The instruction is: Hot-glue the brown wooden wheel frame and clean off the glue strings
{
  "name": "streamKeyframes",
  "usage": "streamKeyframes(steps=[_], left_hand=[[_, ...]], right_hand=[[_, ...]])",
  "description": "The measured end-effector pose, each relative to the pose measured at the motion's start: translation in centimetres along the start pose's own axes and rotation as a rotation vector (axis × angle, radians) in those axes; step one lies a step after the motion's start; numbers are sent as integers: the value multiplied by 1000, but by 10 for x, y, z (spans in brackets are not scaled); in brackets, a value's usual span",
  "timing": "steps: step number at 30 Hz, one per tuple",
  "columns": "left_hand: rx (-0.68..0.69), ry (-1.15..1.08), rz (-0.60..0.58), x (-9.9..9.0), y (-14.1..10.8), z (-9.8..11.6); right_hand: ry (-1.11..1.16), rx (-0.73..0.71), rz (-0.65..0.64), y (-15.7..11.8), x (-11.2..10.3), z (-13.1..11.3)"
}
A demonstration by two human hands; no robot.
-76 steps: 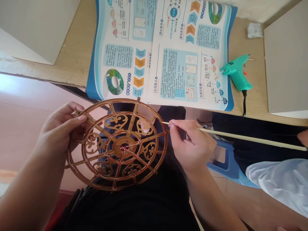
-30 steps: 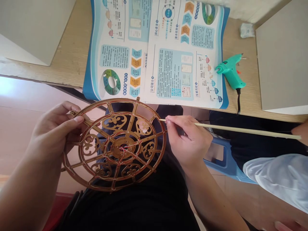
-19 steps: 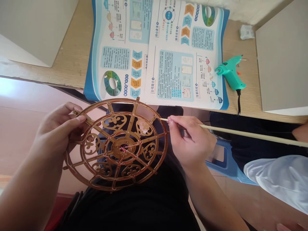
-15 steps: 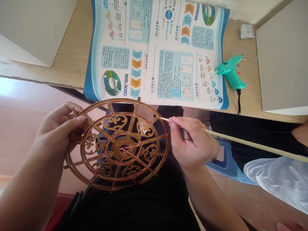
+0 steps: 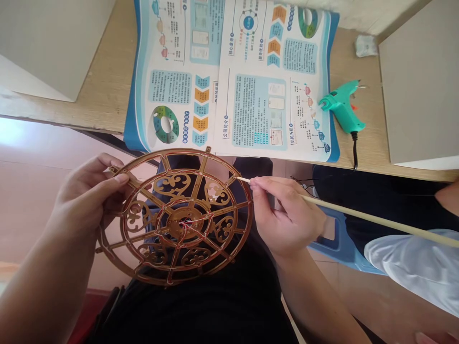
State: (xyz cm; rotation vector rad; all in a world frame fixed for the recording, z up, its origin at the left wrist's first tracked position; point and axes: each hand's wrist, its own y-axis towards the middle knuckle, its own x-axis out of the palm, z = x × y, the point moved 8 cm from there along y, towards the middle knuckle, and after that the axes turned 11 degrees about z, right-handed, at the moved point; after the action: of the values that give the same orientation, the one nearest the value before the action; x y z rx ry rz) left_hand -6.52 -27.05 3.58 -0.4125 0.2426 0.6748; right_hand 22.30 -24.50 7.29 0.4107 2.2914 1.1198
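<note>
A round bronze-coloured openwork frame (image 5: 196, 186) with scroll ornaments is held up over my lap, tilted. Thin red and pale wires run along its rings and meet at the hub. My left hand (image 5: 96, 191) grips its left rim, thumb on top and fingers behind, partly hidden. Pinched in my right hand (image 5: 287, 210) is a long pale stick (image 5: 376, 222), which passes under the hand and out to the right. The stick's thin tip is at the frame's upper right rim, by a spoke; whether it touches is too small to tell.
On the wooden table (image 5: 107, 76) lie printed sheets (image 5: 229, 105), with a green glue gun (image 5: 342, 105) at their right edge. A small clear packet (image 5: 366, 46) and two grey panels stand behind. A blue stool (image 5: 333, 239) and a seated person (image 5: 405, 267) are on the right.
The stick's tip has shifted slightly left and down along the frame's upper right rim, with my right hand. My left hand keeps its hold on the frame.
</note>
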Motion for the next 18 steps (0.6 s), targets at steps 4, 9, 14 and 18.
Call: streamKeyframes(steps=[4,9,14,18], left_hand=[[-1,-2,6,1,-5,3],[3,-21,14,-1,-9,5],[-22,-11,32,-3,-12,5],[-8,-30,15,-1,-11,6]], right_hand=[[-37,40,-9,-1,2,4],[6,91,-5,-1,2,7],[-7,85,-19,-3,4,8],[-41,64,-34,-3,6,6]])
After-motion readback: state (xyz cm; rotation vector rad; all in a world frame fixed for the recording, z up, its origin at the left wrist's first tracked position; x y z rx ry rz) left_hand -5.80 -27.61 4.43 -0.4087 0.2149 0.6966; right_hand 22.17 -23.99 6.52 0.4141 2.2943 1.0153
